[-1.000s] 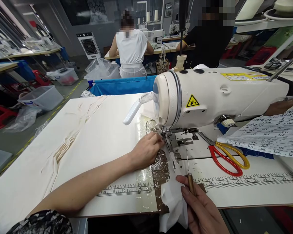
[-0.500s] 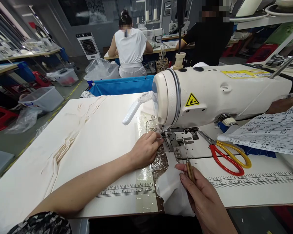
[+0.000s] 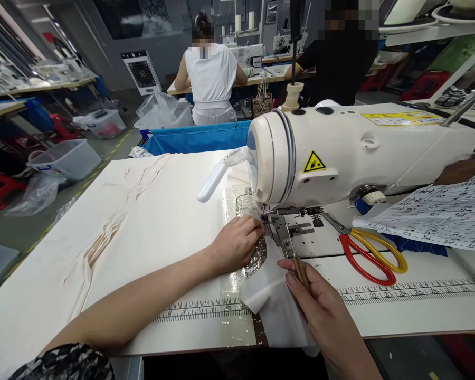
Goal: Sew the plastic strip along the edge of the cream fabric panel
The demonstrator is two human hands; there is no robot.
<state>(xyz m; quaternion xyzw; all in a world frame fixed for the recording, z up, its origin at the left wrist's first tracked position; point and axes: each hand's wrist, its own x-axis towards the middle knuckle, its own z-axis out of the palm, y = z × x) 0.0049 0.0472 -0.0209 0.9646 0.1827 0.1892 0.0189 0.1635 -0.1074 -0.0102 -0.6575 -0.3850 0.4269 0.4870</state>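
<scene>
Right fingers (image 3: 300, 292) snug around a wooden-handled awl (image 3: 300, 270), left fingers (image 3: 250, 228) bunched by limp white cloth (image 3: 279, 298), grip unclear

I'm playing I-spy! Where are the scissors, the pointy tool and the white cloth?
Scissors (image 3: 344, 230), head view: metal where the handles meet.
Pointy tool (image 3: 300, 269), head view: brown handle.
White cloth (image 3: 280, 314), head view: loose lower part.

Sign, one: yellow warning triangle (image 3: 314, 162) with black pictogram, on my sewing machine (image 3: 352, 182). Label, one: yellow and white strip (image 3: 404, 118), atop the same machine; I cannot read its small print. Ruler scale (image 3: 411, 292), printed along my table's (image 3: 174, 221) near edge: I read 10, 11, 12 leftward; 24, 25, 26 rightward. Paper sheet (image 3: 439, 216), at right: ruled, handwritten rows, too blurred for me to transcribe.
</scene>
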